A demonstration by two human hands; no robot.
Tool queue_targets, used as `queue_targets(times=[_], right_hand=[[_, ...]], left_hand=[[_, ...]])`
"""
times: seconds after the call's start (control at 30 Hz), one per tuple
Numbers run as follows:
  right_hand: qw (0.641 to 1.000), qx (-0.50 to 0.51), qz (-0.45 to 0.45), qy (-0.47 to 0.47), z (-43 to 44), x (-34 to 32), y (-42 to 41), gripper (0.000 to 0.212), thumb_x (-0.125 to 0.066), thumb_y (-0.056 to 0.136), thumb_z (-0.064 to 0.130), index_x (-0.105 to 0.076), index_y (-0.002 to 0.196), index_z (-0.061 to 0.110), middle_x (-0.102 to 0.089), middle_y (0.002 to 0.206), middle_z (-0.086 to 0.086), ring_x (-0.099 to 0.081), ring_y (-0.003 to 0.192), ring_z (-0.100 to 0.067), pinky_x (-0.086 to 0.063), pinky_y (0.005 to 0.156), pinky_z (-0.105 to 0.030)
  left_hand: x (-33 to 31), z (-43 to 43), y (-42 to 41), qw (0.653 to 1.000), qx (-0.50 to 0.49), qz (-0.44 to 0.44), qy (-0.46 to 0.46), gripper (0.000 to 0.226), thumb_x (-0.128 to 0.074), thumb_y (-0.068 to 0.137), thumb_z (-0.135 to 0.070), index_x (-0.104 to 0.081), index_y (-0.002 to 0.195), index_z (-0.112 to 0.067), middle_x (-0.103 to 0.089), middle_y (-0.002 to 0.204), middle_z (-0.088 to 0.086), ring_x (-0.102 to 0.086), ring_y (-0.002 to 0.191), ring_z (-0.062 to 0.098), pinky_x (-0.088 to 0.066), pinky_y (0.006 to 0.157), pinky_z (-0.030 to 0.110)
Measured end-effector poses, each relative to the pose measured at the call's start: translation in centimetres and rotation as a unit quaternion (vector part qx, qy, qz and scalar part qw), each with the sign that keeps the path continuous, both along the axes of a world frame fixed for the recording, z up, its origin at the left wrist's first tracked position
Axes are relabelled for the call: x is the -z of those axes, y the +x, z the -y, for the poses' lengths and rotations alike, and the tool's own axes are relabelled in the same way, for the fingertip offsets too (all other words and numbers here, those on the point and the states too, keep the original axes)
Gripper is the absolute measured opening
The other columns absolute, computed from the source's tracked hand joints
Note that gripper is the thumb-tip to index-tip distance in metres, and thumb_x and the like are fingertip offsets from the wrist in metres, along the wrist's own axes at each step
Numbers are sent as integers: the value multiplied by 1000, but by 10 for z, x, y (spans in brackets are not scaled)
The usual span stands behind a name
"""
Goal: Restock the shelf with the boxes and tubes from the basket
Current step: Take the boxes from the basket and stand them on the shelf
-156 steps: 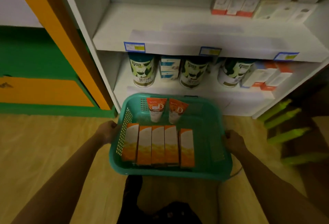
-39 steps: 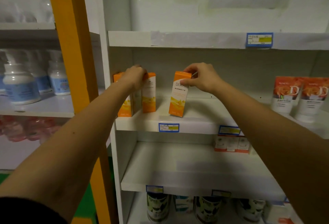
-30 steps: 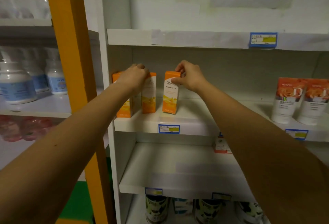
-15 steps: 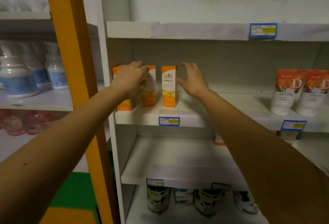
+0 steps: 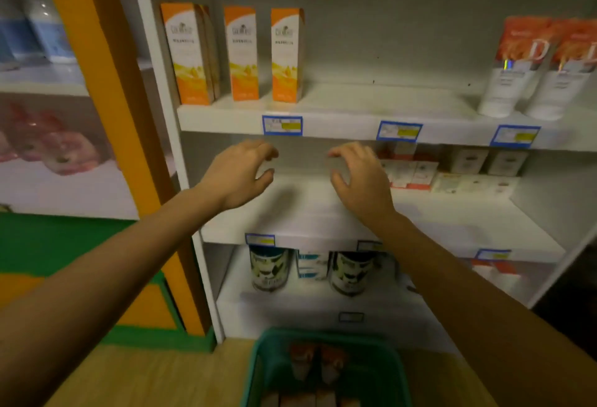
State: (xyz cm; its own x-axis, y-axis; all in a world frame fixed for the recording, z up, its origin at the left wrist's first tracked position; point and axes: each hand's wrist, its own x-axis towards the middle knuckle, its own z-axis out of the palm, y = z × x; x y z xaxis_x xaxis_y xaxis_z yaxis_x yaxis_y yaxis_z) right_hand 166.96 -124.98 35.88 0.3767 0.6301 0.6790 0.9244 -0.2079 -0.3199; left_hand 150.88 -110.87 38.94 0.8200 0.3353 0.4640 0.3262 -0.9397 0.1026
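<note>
Three orange-and-white boxes stand upright at the left of the upper shelf: one at the far left, one in the middle, one on the right. Another box seems to stand behind the leftmost. My left hand and my right hand hover below that shelf, in front of the middle shelf, fingers spread and empty. The green basket sits on the floor at the bottom, holding two tubes and box tops.
Two white tubes with red tops stand at the upper shelf's right end. Small white boxes sit on the middle shelf's right side. Tins fill the bottom shelf. An orange post borders the unit on the left.
Both hands let go of the boxes on the upper shelf and dropped below it, empty. The view tilted down, bringing the basket into sight.
</note>
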Motion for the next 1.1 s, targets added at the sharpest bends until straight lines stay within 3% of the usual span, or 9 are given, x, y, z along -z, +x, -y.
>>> queue_targets(times=[0.1, 0.27, 0.43, 0.57, 0.8, 1.0, 1.1], right_hand=[[999, -3, -21, -36, 13, 55, -5, 26, -55, 82, 11, -64, 106, 10, -64, 106, -8, -58, 99, -28, -44, 81, -34], [983, -25, -109, -147, 33, 152, -15, 25, -54, 88, 11, -61, 111, 9, -59, 114, -11, -54, 106, -30, -45, 91, -42], [955, -15, -156, -251, 57, 244, -33, 28, -53, 90, 16, -57, 118, 15, -55, 123, -4, -50, 113, -21, -39, 92, -28], [918, -7, -195, -345, 71, 309, -44, 30, -52, 91, 20, -56, 120, 14, -55, 123, -5, -50, 114, -22, -41, 90, -30], [829, -39, -256, -496, 73, 401, -65, 47, -54, 89, 31, -46, 133, 14, -46, 136, -7, -37, 130, -25, -37, 100, -33], [777, -63, -206, -592, 50, 438, -75, 86, -71, 73, 47, -32, 140, 10, -40, 142, -11, -37, 129, -28, -32, 105, -36], [742, -62, -164, -647, 44, 447, -76, 87, -72, 70, 50, -35, 136, 8, -42, 140, -12, -35, 129, -29, -28, 107, -39]], left_hand=[[50, 8, 1, 999, 3, -28, -31, 34, -50, 90, -24, -54, 120, -11, -60, 119, 8, -56, 107, 26, -46, 85, 37], [146, 22, -1, 989, -11, -126, -71, 32, -51, 87, -24, -55, 116, -10, -60, 118, 12, -54, 107, 31, -47, 84, 40], [246, 35, -10, 969, -16, -213, -121, 33, -49, 89, -29, -54, 116, -10, -59, 121, 10, -54, 111, 30, -45, 87, 36], [316, 42, -19, 942, -32, -290, -169, 38, -52, 88, -30, -51, 124, -15, -57, 127, 10, -53, 114, 28, -47, 94, 38], [402, 55, -41, 898, -75, -361, -241, 33, -46, 91, -30, -54, 117, -10, -58, 120, 12, -56, 108, 28, -50, 85, 38], [436, 55, -56, 883, -94, -356, -292, 30, -46, 92, -31, -53, 115, -14, -58, 116, 10, -54, 107, 24, -50, 82, 37], [447, 55, -61, 877, -103, -358, -304, 31, -46, 91, -31, -53, 115, -14, -58, 118, 9, -51, 110, 23, -51, 85, 39]])
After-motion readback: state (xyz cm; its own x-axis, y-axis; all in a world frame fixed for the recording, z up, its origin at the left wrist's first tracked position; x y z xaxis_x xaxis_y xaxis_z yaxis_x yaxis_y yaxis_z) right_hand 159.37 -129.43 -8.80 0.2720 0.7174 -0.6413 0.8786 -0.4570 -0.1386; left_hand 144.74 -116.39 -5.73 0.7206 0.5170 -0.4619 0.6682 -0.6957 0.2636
